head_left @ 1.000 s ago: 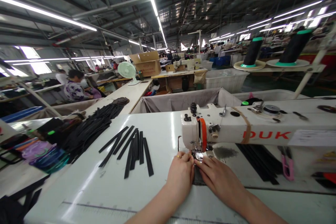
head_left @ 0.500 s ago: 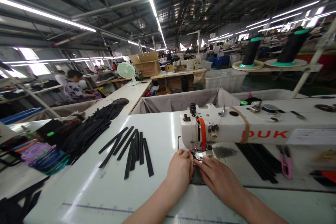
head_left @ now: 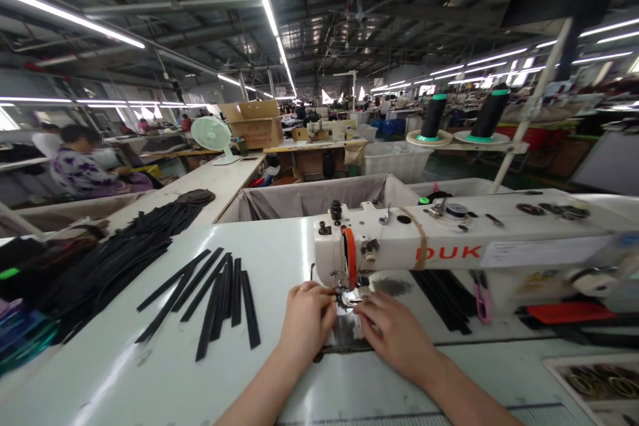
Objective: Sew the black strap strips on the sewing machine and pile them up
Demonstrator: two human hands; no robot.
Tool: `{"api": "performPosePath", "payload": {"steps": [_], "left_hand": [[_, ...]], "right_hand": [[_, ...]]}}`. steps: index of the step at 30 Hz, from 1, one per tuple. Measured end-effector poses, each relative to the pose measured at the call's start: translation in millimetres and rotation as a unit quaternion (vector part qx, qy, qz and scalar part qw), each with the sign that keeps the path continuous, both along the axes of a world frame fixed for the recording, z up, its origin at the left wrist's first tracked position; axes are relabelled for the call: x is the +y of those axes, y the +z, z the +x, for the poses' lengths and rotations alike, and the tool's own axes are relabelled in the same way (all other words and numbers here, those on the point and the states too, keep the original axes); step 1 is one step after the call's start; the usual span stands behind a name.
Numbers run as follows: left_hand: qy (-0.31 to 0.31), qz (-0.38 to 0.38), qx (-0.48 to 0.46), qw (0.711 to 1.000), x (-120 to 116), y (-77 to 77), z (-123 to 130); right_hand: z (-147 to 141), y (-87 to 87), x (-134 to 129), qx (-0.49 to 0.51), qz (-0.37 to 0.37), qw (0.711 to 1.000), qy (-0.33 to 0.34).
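Both hands are at the needle end of a white sewing machine that has an orange part on its head. My left hand, fingers curled together, lies just left of the presser foot. On the other side, my right hand has its thumb and fingertips pinched at the edge of the foot. Whatever the fingers hold there is too small and covered to make out. Several black fabric strips lie fanned out on the table left of my left hand. More black strips rest under the machine arm.
Pink-handled scissors lie right of the strips under the arm. A large heap of black strips covers the left side. Black thread cones stand behind the machine. A green fan and a cardboard box sit farther back.
The view has turned to the right, so the scene sits farther left. My hands have drawn slightly apart, showing more of the metal plate between them.
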State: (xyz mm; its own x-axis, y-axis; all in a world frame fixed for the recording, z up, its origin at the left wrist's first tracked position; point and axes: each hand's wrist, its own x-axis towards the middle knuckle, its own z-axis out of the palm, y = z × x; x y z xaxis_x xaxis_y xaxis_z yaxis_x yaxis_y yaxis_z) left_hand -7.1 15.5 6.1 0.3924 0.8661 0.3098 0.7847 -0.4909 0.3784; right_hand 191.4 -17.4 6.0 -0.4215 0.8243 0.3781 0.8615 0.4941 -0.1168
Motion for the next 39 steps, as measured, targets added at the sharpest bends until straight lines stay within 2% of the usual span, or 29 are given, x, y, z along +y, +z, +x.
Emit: {"api": "performPosePath", "payload": {"steps": [2,4,7,9,11,14,16,18,20,21,22,24,25,26,28,30,31,33,35,37,39], "left_hand": [[0.031,0.009,-0.004,0.999,7,-2.1,-1],[0.024,0.006,0.023,0.999,14,-5.8,0],[0.006,-0.003,0.061,0.998,18,-7.5,1],[0.035,0.004,0.070,0.997,17,-3.5,-7],[0.097,0.005,0.089,0.991,17,3.7,-23],[0.213,-0.008,0.137,0.967,18,15.6,-52],[0.249,0.025,0.129,0.960,17,21.6,-60],[0.217,0.035,0.065,0.973,11,24.1,-52],[0.131,-0.062,-0.037,0.989,1,22.3,-31],[0.080,-0.166,-0.097,0.978,-5,20.2,-19],[0.021,-0.275,-0.156,0.948,-11,17.6,-8],[-0.079,-0.435,-0.264,0.857,-22,13.0,10],[-0.106,-0.479,-0.308,0.815,-26,11.6,15],[-0.120,-0.502,-0.344,0.785,-28,11.0,17],[-0.106,-0.509,-0.396,0.757,-27,11.9,15],[-0.066,-0.502,-0.422,0.752,-20,13.2,6],[-0.045,-0.499,-0.429,0.751,-16,13.1,1],[-0.008,-0.489,-0.443,0.752,-7,10.3,-8],[0.016,-0.469,-0.444,0.763,0,4.0,-13],[0.034,-0.439,-0.417,0.795,4,-3.1,-11],[0.048,-0.394,-0.382,0.834,4,-7.9,-5]], "right_hand": [[20,2.1,6,-0.009,0.017,0.994,-0.110],[41,2.3,14,-0.019,0.026,0.979,-0.200],[63,-1.1,22,-0.042,-0.003,0.959,-0.281],[68,-4.3,24,-0.049,-0.034,0.952,-0.299],[69,-6.7,24,-0.046,-0.066,0.947,-0.310],[70,-6.8,22,-0.027,-0.116,0.942,-0.315],[74,-3.7,21,-0.005,-0.153,0.941,-0.303],[78,2.0,20,0.018,-0.186,0.940,-0.285],[79,9.8,15,0.058,-0.236,0.941,-0.233],[77,14.0,11,0.090,-0.280,0.937,-0.187],[73,17.8,7,0.141,-0.342,0.922,-0.117],[60,23.7,-3,0.227,-0.478,0.849,0.001],[50,25.4,-8,0.249,-0.519,0.817,0.033],[40,26.1,-12,0.264,-0.534,0.801,0.057],[19,25.2,-18,0.287,-0.533,0.791,0.088],[3,21.9,-20,0.297,-0.518,0.796,0.103],[-2,19.7,-20,0.297,-0.484,0.816,0.108],[-7,14.7,-20,0.267,-0.353,0.886,0.137],[-6,9.6,-19,0.180,-0.185,0.946,0.193],[-5,5.0,-21,0.075,-0.054,0.965,0.247],[-6,0.9,-23,0.004,0.028,0.964,0.264]]}}
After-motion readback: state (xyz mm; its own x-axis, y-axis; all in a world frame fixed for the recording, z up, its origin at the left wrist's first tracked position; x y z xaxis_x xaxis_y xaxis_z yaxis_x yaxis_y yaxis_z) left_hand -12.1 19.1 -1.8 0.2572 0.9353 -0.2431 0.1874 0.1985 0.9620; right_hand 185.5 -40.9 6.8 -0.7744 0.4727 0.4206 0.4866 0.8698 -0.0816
